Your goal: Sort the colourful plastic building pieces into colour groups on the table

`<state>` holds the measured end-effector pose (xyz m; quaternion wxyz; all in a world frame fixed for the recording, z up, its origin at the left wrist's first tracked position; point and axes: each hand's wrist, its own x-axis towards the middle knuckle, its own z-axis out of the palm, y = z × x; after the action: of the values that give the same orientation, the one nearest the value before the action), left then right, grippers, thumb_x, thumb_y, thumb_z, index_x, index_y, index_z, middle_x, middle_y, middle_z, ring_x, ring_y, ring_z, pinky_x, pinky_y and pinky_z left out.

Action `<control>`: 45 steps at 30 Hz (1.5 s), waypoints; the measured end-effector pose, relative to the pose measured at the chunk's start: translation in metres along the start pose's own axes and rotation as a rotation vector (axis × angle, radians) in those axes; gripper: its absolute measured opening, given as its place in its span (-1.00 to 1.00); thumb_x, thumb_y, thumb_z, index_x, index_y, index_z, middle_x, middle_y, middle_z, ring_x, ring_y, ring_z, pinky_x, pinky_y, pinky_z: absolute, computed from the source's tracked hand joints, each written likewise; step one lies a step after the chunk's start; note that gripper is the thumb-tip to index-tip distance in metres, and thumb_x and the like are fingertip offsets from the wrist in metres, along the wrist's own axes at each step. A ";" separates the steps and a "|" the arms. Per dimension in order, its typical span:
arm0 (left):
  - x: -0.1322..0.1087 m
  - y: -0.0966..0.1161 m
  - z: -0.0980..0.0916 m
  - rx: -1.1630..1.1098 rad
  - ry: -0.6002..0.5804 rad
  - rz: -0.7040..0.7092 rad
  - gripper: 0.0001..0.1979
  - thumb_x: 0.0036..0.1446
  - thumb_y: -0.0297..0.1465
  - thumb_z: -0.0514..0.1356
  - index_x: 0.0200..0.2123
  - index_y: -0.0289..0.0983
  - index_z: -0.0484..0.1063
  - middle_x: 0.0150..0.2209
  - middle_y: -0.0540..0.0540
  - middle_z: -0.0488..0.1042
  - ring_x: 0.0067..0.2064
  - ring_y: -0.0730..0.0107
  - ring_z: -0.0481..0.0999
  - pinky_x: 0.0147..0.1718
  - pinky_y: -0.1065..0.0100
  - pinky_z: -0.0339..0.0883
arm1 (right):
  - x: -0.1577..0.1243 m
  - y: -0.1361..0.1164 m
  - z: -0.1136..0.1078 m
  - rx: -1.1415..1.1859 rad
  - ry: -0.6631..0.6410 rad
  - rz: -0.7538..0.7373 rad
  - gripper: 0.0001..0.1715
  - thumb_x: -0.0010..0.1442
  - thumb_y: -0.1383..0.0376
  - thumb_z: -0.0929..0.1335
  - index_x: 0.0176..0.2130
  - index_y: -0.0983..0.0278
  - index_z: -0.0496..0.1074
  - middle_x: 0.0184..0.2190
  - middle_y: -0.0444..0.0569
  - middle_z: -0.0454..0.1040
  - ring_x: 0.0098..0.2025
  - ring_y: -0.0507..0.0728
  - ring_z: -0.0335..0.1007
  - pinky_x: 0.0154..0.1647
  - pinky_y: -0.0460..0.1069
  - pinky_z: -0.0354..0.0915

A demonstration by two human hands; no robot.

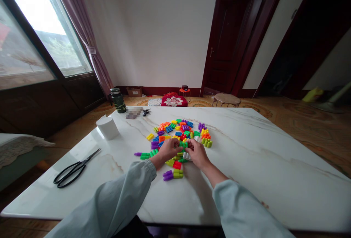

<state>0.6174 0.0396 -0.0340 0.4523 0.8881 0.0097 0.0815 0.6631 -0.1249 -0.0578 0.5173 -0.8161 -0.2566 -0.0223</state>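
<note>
Both my hands meet over a spread of colourful plastic building pieces shaped like joined pegs. Between them is a green building piece. My left hand pinches its left side, fingers closed. On its right side, the fingertips of my right hand are closed too. White pieces lie just under my right hand. Nearer to me is a joined purple and lime piece. A purple and green row sticks out to the left, and yellow and orange pieces stand to the right.
On the white marbled table, black-handled scissors lie at the left. A toilet paper roll, a camouflage flask and keys stand or lie farther back. A round stool is beyond the far edge.
</note>
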 end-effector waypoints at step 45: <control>-0.006 -0.033 -0.012 0.434 -0.146 0.002 -0.55 -0.12 -0.62 0.23 -0.09 -0.23 0.54 -0.05 -0.15 0.51 -0.04 0.15 0.47 -0.09 0.29 0.33 | -0.004 0.059 -0.072 -0.447 0.441 0.149 -0.83 0.03 0.21 0.34 -0.33 0.24 0.40 -0.34 -0.04 0.52 -0.44 0.10 0.39 -0.36 -0.02 0.26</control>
<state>0.6117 0.0680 -0.0541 0.2498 0.9682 -0.0065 0.0136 0.7019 -0.2080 -0.0742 0.3685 -0.9015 -0.0667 -0.2166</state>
